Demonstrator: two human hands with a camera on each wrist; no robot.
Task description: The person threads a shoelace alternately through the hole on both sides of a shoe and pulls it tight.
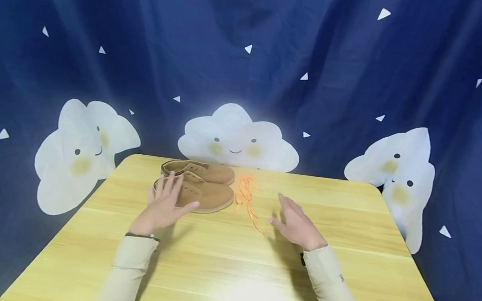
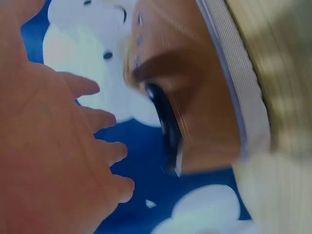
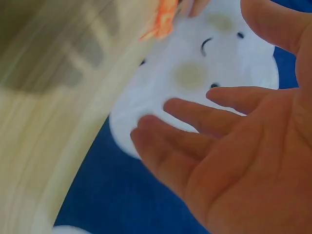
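Two brown shoes stand side by side on the table, toes to the right: a near shoe (image 1: pixel 211 196) and a far shoe (image 1: pixel 219 173). Neither has a lace through its eyelets. My left hand (image 1: pixel 162 209), fingers spread, overlaps the near shoe's heel in the head view; in the left wrist view a gap shows between the fingertips and that shoe (image 2: pixel 204 107). Right of the toes lies a bundle of orange shoelaces (image 1: pixel 244 191), one end trailing toward me. My right hand (image 1: pixel 297 222) hovers right of the laces, fingers extended and palm turned inward, holding nothing.
The wooden table (image 1: pixel 222 268) has rounded far corners, and both shoes sit close to its far edge. Behind it hangs a dark blue curtain (image 1: pixel 247 74) with white triangles and smiling clouds. A bright glare lies on the near part of the tabletop.
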